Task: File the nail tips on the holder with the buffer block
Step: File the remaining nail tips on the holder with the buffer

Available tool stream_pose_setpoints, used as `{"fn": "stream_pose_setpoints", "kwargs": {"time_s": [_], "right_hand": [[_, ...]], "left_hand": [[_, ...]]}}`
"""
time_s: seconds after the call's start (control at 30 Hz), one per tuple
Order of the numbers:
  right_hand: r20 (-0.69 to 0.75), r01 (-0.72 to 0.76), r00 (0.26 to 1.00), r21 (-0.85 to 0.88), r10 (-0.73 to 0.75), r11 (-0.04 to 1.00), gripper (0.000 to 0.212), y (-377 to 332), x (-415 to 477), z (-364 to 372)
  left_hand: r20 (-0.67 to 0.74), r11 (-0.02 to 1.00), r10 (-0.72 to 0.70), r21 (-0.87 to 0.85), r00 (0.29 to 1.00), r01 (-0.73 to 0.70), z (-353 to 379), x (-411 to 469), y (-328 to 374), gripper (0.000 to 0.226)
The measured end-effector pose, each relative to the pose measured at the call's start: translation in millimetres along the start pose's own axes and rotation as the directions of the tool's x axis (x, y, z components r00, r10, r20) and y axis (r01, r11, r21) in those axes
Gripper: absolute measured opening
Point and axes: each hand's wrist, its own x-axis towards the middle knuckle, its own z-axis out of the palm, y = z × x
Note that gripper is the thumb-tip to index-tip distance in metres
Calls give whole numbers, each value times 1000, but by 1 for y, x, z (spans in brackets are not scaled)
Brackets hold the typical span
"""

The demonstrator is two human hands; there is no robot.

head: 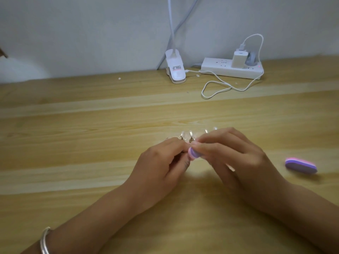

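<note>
Pale wooden tabletop (91,143) lies under both hands. The right hand (238,158) pinches the buffer (194,154) in its fingers (211,143), long axis aimed left at the tips (191,134) just beyond. The left hand (161,162), equally near, seems to grip the holder (191,139).

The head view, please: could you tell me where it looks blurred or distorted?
Head view: the left hand, right hand and buffer block between them are soft with blur; the clear nail tips barely show against the table, whose far edge bows slightly.
</note>
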Motion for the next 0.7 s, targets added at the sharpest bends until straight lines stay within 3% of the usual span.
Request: {"fn": "stream_pose_setpoints", "kwargs": {"time_s": [0.53, 0.6, 0.7], "right_hand": [[-4, -7, 1000, 42, 7, 999, 18, -6, 0, 1], [33, 39, 999, 24, -40, 999, 20, -8, -1, 2], [-30, -47, 999, -72, 45, 996, 16, 9, 4, -8]], "left_hand": [[-52, 982, -2, -188, 999, -8, -4, 2, -3, 9], [-56, 978, -8, -208, 998, -4, -4, 1, -4, 9], [-61, 977, -44, -209, 997, 30, -3, 1, -5, 9]]}}
